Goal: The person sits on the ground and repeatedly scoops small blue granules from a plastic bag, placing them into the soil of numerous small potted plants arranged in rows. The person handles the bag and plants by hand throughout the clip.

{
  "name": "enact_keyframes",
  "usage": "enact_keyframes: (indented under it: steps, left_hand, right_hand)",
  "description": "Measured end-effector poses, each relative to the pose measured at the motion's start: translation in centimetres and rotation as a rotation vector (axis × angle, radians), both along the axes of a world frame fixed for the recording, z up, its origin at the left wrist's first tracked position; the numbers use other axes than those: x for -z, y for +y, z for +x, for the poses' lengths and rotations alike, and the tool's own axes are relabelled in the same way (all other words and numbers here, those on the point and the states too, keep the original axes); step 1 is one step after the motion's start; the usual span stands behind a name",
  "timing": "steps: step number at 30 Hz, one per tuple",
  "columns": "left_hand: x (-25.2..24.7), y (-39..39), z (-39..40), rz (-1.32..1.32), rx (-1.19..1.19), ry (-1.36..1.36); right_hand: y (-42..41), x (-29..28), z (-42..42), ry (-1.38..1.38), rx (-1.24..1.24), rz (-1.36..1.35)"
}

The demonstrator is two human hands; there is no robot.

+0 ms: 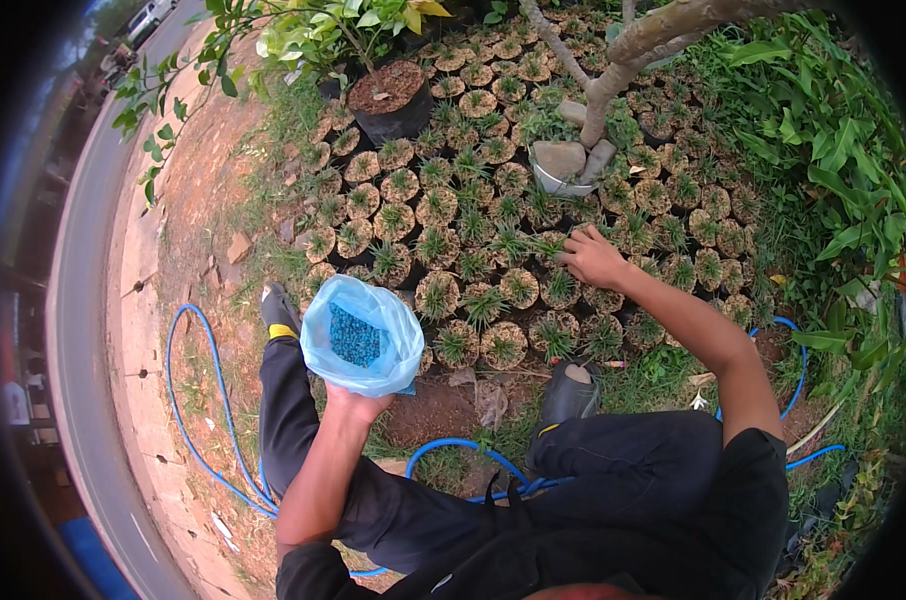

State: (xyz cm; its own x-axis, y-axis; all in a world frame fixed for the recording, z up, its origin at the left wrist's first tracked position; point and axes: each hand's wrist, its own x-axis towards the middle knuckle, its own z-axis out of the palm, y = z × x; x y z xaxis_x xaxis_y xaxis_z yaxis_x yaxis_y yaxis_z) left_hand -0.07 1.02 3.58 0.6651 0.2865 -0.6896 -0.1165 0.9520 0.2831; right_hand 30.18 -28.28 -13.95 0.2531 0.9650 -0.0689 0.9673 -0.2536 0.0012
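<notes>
A pale blue translucent plastic bag [400,337], its mouth spread wide, rests in my left hand [357,401]. Inside it lie many small blue granules [354,335]. My right hand [592,259] reaches over the rows of small potted grass-like plants, fingers bent down at one green tuft [549,246]. Whether those fingertips hold anything is hidden. Each small pot is topped with tan chopped mulch, as on the potted plant [519,288] left of that hand.
A tree trunk [597,112] rises from a white pot [562,182] weighted with stones [559,159]. Behind the rows stands a large black planter [393,112]. A blue hose [217,367] loops around my legs. Leafy plants [835,150] border the right; a road [85,300] runs left.
</notes>
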Motion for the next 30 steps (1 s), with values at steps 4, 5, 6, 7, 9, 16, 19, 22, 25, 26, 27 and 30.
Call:
enact_keyframes:
  steps: [4, 5, 6, 7, 9, 16, 19, 22, 25, 26, 27, 30]
  left_hand:
    - [-0.01, 0.09, -0.08, -0.009, 0.014, -0.015]
    - [-0.18, 0.0, -0.07, -0.013, 0.013, -0.018]
    - [-0.28, -0.05, -0.08, -0.017, 0.011, -0.02]
    - [-0.23, -0.06, -0.11, -0.01, 0.013, -0.015]
    - [0.03, -0.05, -0.13, 0.002, 0.015, -0.006]
    - [-0.04, -0.19, -0.08, 0.019, 0.029, 0.004]
    - [-0.09, -0.22, -0.02, 0.032, 0.025, 0.004]
    - [-0.04, -0.33, 0.05, 0.027, 0.029, 0.004]
    - [-0.02, -0.41, 0.07, 0.015, 0.033, 0.004]
    - [-0.04, -0.42, 0.08, 0.018, 0.035, 0.011]
    - [0.02, -0.4, 0.03, 0.018, 0.036, 0.011]
    - [0.26, -0.25, -0.05, 0.013, 0.039, 0.005]
  right_hand:
    - [-0.15, 0.3, -0.04, 0.004, -0.026, -0.022]
    - [-0.2, 0.48, -0.06, 0.006, -0.022, -0.023]
    - [-0.16, 0.48, -0.12, 0.008, -0.019, -0.024]
    - [-0.12, 0.45, -0.15, 0.009, -0.013, -0.031]
    - [-0.04, 0.36, -0.2, 0.011, -0.003, -0.045]
    - [0.06, 0.35, -0.13, 0.01, 0.0, -0.006]
    - [-0.03, 0.38, -0.18, 0.001, -0.01, 0.031]
    - [-0.28, 0.49, -0.32, -0.014, -0.022, 0.042]
    - [-0.15, 0.56, -0.66, 0.001, 0.007, 0.002]
    - [-0.1, 0.51, -0.72, 0.007, 0.019, -0.013]
    - [0.03, 0.41, -0.8, 0.013, 0.029, -0.028]
    - [0.33, 0.2, -0.88, 0.012, 0.039, -0.037]
